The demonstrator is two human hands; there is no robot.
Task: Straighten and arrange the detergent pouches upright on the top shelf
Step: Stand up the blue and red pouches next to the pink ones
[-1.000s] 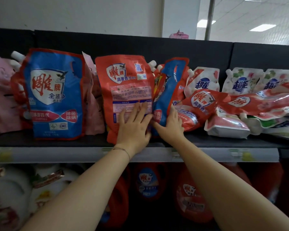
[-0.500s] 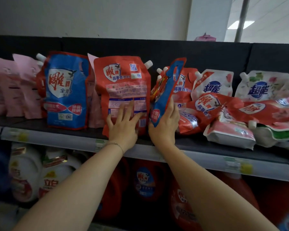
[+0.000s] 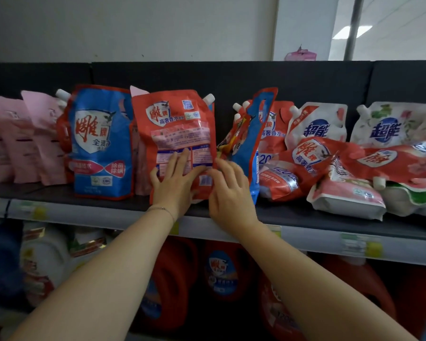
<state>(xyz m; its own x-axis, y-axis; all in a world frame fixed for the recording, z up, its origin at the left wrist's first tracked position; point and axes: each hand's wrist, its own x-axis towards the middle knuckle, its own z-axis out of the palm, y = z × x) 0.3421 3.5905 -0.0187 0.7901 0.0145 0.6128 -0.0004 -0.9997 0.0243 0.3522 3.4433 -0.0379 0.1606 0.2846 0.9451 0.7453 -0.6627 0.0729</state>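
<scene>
I look at a black top shelf point(image 3: 305, 217) with a grey price strip point(image 3: 84, 215) along its front edge, a dark back panel point(image 3: 231, 77) behind it and a plain pale wall point(image 3: 133, 25) above; a ceiling light panel point(image 3: 349, 32) glows at the upper right. The red plastic detergent pouch with a white corner cap point(image 3: 172, 129) stands upright near the shelf's middle; the left hand point(image 3: 175, 185) lies flat on its lower front, fingers spread; the right hand point(image 3: 229, 193) touches its lower right edge with bent fingers, and I cannot tell whether it pinches the pouch. A blue-and-red pouch point(image 3: 101, 143) stands upright just left of it, with pale pink pouches point(image 3: 22, 139) beyond; to the right a blue-edged pouch point(image 3: 258, 134) leans, and red and white pouches point(image 3: 330, 168) lie heaped; red jugs point(image 3: 221, 271) sit on the shelf below.
</scene>
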